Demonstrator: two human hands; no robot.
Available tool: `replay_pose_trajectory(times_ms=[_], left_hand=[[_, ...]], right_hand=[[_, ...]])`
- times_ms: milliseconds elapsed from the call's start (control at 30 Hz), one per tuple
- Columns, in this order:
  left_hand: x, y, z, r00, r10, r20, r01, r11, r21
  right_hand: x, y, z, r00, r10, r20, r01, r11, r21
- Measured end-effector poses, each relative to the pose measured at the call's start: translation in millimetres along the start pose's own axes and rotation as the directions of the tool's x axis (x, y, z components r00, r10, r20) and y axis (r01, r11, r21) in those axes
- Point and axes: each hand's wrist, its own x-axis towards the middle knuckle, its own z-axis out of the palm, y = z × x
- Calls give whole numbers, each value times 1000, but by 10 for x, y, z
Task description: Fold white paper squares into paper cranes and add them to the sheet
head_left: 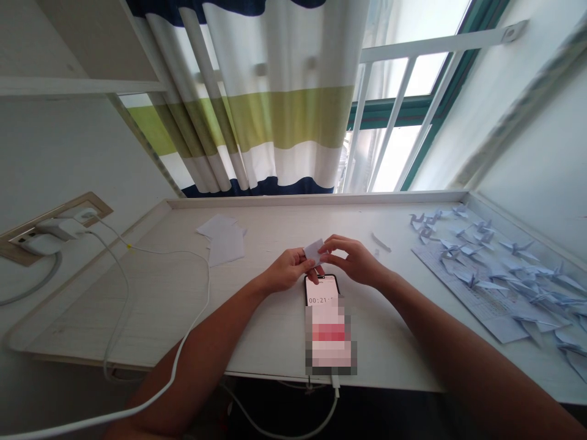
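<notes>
A small folded piece of white paper [313,251] is held up over the middle of the desk. My left hand [290,269] grips its lower left side, thumb in front and fingers behind. At its right edge, my right hand [351,260] pinches the paper between thumb and fingers. Just below both hands lies a phone [321,293] with a timer on its screen, its lower part blurred out. How the paper is folded on its far side is hidden.
Loose paper sheets [227,244] lie at the left. Many folded paper cranes [477,281] cover the right side, some on a printed sheet [498,311]. A paper strip [381,242] sits beyond my right hand. White charging cables [208,287] cross the left of the desk [151,293].
</notes>
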Motion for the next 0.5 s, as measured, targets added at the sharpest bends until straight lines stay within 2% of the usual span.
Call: replay_pose_trajectory(times_ms=[233, 367, 500], left_hand=[[-57, 70, -179, 975, -82, 208, 117, 980, -162], [-57, 45, -226, 969, -88, 229, 128, 978, -164], [-46, 27, -195, 978, -52, 204, 78, 989, -124]], right_hand=[[-19, -90, -135, 990, -13, 143, 12, 1000, 9], [-18, -111, -102, 993, -24, 115, 24, 1000, 3], [-15, -104, -70, 996, -35, 79, 38, 999, -27]])
